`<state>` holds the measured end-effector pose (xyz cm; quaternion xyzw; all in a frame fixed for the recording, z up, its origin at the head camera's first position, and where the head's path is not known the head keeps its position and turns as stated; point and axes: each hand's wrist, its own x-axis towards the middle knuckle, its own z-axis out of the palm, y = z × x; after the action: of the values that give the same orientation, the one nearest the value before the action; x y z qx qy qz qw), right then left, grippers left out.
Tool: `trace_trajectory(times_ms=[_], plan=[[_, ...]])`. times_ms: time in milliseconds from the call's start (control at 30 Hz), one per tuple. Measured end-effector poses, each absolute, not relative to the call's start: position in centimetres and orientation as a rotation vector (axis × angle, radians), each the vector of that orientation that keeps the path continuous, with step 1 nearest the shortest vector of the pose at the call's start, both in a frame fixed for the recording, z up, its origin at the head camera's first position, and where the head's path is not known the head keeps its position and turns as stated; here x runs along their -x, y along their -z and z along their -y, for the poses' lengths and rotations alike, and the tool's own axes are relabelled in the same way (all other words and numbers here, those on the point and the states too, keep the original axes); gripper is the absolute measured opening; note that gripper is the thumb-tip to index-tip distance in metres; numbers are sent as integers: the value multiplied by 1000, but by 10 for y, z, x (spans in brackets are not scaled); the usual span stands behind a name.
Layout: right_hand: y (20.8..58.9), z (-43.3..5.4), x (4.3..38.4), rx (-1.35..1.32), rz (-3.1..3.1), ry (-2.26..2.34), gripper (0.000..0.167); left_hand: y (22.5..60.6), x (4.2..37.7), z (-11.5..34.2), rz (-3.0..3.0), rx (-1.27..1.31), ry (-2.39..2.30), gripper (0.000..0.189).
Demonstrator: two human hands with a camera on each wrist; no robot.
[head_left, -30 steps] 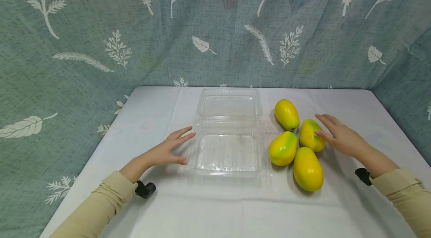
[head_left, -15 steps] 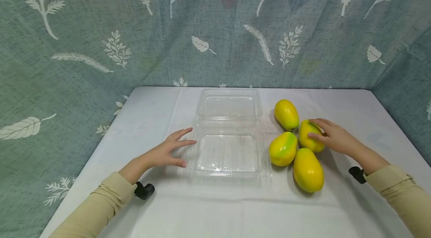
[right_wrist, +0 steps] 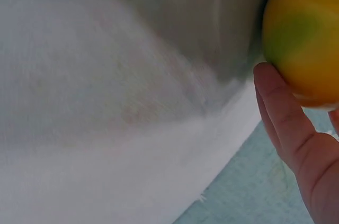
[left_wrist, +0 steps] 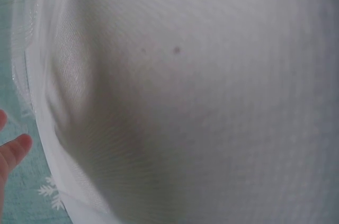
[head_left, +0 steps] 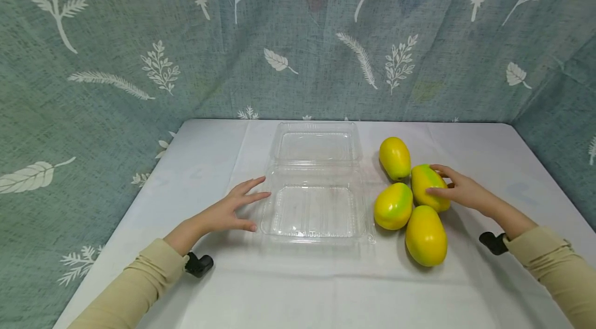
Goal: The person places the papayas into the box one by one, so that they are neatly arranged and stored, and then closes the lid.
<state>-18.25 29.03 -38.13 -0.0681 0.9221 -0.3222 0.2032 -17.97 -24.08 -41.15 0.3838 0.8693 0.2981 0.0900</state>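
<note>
Fingers [right_wrist: 283, 105] on one fruit [head_left: 425, 184] of four

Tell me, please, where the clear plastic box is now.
In the head view, the clear plastic box lies open near the middle of the white table, between the left hand on its left and the four yellow fruits on its right.

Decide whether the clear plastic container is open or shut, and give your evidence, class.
Open: the clear plastic container lies unfolded, its far half spread back beyond its near half.

4 fruits [head_left: 395, 157] [head_left: 425, 184] [head_left: 393, 207] [head_left: 426, 238], 1 container [head_left: 316, 210], 2 hands [head_left: 228, 210] [head_left: 465, 193]
</note>
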Motion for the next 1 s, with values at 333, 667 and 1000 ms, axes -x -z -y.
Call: trace_trajectory(times_ms=[333, 667, 1000], plan=[[384, -297, 183, 137, -2493, 1015, 86, 414, 180, 242, -2595, -1161, -888, 75], [365, -298, 186, 170, -2540, 989, 84, 414, 180, 242, -2598, -1140, -871, 74], [344, -297, 193, 193, -2559, 975, 84, 411, 179, 241, -2589, -1135, -880, 74]])
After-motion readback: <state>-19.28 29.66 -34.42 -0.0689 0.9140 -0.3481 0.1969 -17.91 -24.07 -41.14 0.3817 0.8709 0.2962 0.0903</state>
